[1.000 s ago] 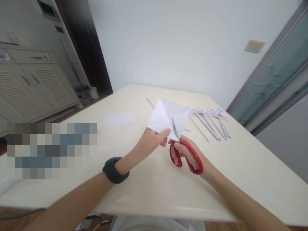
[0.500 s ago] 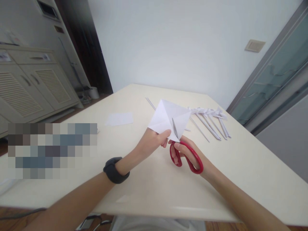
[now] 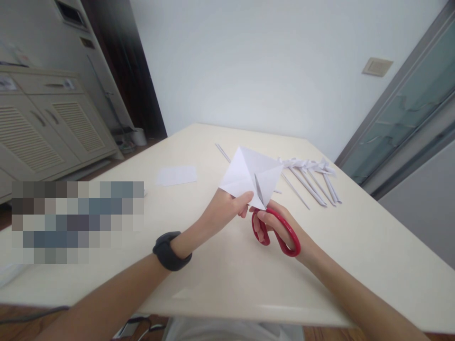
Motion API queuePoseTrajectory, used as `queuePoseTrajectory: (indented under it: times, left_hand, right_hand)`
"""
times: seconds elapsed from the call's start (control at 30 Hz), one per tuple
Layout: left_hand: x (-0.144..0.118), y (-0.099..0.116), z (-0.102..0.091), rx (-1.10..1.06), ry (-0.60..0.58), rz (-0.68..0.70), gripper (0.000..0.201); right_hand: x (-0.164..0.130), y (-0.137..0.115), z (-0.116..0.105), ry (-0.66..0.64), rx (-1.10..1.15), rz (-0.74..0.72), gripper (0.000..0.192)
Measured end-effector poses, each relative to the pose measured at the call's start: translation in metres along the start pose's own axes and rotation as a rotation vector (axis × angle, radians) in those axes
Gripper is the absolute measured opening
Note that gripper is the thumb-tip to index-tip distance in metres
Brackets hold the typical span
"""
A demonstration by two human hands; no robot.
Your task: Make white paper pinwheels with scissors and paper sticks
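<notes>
My left hand (image 3: 232,206) pinches the lower left edge of a white sheet of paper (image 3: 237,171), thumb on top. The sheet is creased and held up off the table, one corner pointing away from me. In my right hand (image 3: 277,220) is a pair of scissors (image 3: 292,240) with red handles, my fingers through the loops. One blade lies over the paper near its lower corner, pointing away from me. The other blade is hidden behind the sheet.
White paper pieces (image 3: 177,175) lie on the cream table (image 3: 220,279) to the left. Rolled paper sticks with folded ends (image 3: 313,182) rest at the right, and thin paper rods (image 3: 296,192) lie near them. A blurred-out patch covers the table's left side. The wall (image 3: 249,71) stands behind.
Almost nothing differs. The paper and the scissors have shifted very slightly to the right; both hands keep their hold.
</notes>
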State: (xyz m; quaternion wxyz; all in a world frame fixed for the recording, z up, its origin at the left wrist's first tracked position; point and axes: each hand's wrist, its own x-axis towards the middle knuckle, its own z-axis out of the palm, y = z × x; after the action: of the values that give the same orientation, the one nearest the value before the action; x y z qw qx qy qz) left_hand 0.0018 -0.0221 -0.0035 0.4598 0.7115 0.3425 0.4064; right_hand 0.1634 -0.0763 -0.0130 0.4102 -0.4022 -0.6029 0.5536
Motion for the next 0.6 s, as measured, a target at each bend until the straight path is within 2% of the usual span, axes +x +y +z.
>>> queuePoseTrajectory:
  times: [0.6]
  left_hand:
    - [0.0001, 0.0003, 0.0009, 0.013, -0.011, -0.002, 0.03]
  right_hand:
    - [0.0024, 0.006, -0.0021, -0.009, 0.015, -0.018, 0.01]
